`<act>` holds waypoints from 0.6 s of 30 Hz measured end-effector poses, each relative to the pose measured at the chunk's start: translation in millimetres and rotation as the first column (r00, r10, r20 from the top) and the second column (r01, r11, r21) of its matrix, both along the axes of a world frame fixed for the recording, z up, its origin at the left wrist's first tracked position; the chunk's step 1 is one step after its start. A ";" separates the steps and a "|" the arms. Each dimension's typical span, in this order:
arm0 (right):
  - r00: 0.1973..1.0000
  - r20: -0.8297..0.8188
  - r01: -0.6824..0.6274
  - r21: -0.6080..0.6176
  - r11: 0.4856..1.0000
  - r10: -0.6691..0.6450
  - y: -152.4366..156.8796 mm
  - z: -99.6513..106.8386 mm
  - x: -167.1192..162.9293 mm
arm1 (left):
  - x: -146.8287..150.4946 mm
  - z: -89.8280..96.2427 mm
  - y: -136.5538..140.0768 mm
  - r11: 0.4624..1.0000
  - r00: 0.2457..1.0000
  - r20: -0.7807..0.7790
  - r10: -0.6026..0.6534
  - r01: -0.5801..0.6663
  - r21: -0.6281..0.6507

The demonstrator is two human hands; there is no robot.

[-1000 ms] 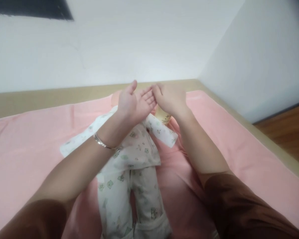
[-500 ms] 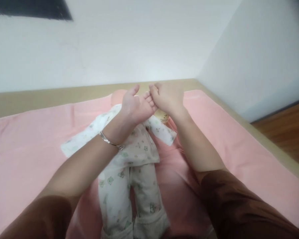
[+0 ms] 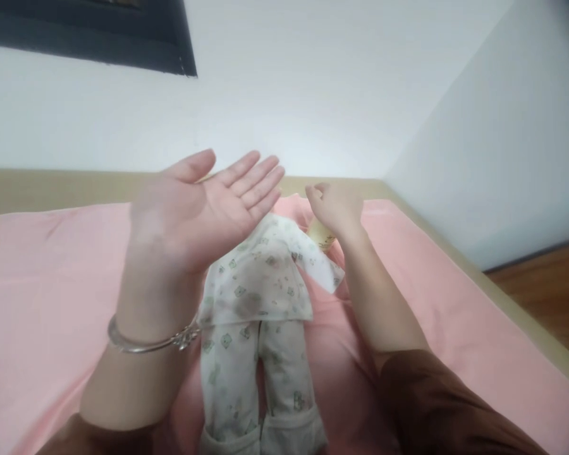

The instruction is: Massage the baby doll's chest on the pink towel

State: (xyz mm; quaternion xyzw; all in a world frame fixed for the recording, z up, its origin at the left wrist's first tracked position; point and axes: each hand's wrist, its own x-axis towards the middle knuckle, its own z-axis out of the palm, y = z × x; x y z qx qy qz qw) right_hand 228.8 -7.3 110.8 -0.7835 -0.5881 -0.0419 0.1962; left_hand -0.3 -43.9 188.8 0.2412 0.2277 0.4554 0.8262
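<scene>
My left hand (image 3: 206, 218) is raised palm up, fingers stretched and nothing on the palm. A silver bracelet (image 3: 146, 344) circles its wrist. Below it lies a white printed baby top (image 3: 260, 272), sleeve out to the right, above matching baby trousers (image 3: 232, 373) with turned-up cuffs. The left hand and forearm cover the other sleeve and the area above the collar. My right hand (image 3: 339, 208) is curled, back toward me, over a pale yellow container (image 3: 320, 237) with print on it. Whether it touches the container, or holds anything, is hidden.
A pink cloth (image 3: 422, 272) lies under the clothes, over a beige surface (image 3: 66, 183). White walls (image 3: 284, 101) rise behind and to the right. A dark-framed panel (image 3: 137, 38) is at the upper left, and a brown wooden surface (image 3: 545, 284) at the far right.
My hands, touching at the fingertips before, have come apart. The left moved left and nearer to me; the right moved slightly right. The view tilted up a little.
</scene>
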 end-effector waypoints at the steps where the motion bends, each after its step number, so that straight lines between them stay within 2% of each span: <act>1: 1.000 -0.007 0.003 -0.008 1.000 -0.003 0.1 0.8 -0.6 | -4.6 0.7 -0.3 0.999 1.000 0.001 0.021 -0.021 0.032; 6: 0.999 0.016 0.028 -0.045 0.999 -0.028 2.9 -0.5 0.3 | -15.5 -2.6 0.5 0.989 0.996 -0.027 0.083 -0.079 0.129; 14: 1.000 0.000 0.029 -0.086 0.996 -0.029 5.3 -4.2 14.0 | -8.0 -4.5 -3.8 0.997 0.998 -0.033 0.044 -0.042 0.066; 18: 1.000 -0.004 0.016 -0.082 0.997 -0.017 0.5 -1.0 13.3 | -2.5 -6.5 -8.2 0.998 0.998 -0.054 -0.017 0.020 0.060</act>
